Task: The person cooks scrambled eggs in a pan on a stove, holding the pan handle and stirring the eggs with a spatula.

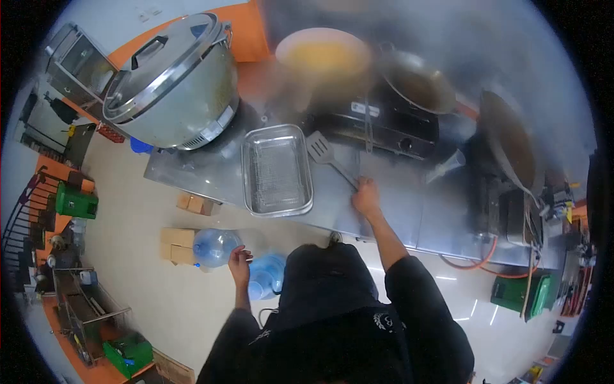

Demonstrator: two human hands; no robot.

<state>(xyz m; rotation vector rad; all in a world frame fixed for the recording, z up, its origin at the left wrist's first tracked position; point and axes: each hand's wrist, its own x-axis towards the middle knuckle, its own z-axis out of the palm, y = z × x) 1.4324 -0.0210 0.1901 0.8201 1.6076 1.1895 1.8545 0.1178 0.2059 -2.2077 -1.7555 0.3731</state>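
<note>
My right hand (366, 197) is closed round the handle of a slotted spatula (321, 150), whose flat head lies over the steel counter (390, 221) beside a wire-lined metal tray (278, 169). Low on the left, away from the counter, my left hand (240, 256) hangs in the air above the floor; its fingers look curled, and whether they hold anything is too small to tell. Behind the spatula, a pan with yellow contents (323, 57) sits on the black stove (384, 131), blurred by steam.
A large lidded cooker (179, 83) stands at the counter's left end. Two more pans, one behind the stove (419, 83) and a wok (508, 137), are at the right. Blue water bottles (217, 247) and a cardboard box (177, 246) stand on the floor.
</note>
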